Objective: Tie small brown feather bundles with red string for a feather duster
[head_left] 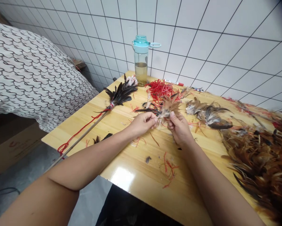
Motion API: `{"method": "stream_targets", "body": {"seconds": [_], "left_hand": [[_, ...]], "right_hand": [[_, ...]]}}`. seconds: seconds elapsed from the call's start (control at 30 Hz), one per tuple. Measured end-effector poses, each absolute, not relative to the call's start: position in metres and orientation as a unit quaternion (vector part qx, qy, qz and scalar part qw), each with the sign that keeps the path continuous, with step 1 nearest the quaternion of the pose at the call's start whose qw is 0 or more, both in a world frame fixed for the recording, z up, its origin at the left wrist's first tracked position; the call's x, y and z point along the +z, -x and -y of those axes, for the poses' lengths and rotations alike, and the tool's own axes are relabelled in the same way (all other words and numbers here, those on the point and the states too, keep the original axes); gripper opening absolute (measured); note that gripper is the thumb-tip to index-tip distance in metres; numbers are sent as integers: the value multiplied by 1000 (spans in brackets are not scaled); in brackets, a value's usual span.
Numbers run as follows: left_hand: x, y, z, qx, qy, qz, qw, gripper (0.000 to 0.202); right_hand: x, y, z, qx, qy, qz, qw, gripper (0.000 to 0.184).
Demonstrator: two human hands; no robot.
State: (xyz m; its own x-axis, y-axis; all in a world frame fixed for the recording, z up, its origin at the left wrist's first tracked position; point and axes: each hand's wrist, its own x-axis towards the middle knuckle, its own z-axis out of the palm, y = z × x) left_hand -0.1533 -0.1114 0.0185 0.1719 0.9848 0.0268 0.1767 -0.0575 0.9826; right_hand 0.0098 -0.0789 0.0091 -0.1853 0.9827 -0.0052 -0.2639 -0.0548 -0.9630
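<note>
You pinched the small feather bundle [167, 110] between both hands, left hand [142, 123] at its left, right hand [178, 128] just below, its tips fanning away over the counter [141, 175].

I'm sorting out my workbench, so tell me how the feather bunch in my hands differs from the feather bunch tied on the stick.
The held bunch is light brown and fluffy; the stick bunch is dark, almost black, and sleek. The held bunch is pinched between the left hand and right hand; the stick bunch lies untouched on the table. The stick bunch is bound with red cord; no binding shows on the held one. Both are small feather clusters.
</note>
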Motion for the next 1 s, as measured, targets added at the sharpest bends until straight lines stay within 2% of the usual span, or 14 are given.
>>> {"method": "stream_targets", "body": {"seconds": [0.17, 0.43, 0.57, 0.8, 1.0], "left_hand": [[19, 151, 112, 412, -590, -472, 508, 19], [16, 151, 113, 405, -597, -488, 492, 16], [17, 152, 114, 412, -631, -506, 419, 12], [19, 151, 119, 416, -731, -494, 220, 9], [16, 153, 116, 400, -761, -481, 171, 8]], "right_hand": [[7, -8, 83, 614, 399, 510, 451, 45], [6, -11, 79, 637, 404, 443, 484, 45], [5, -11, 77, 624, 411, 440, 499, 49], [-2, -4, 81, 609, 432, 448, 491, 48], [-5, 4, 88, 624, 422, 438, 491, 47]]}}
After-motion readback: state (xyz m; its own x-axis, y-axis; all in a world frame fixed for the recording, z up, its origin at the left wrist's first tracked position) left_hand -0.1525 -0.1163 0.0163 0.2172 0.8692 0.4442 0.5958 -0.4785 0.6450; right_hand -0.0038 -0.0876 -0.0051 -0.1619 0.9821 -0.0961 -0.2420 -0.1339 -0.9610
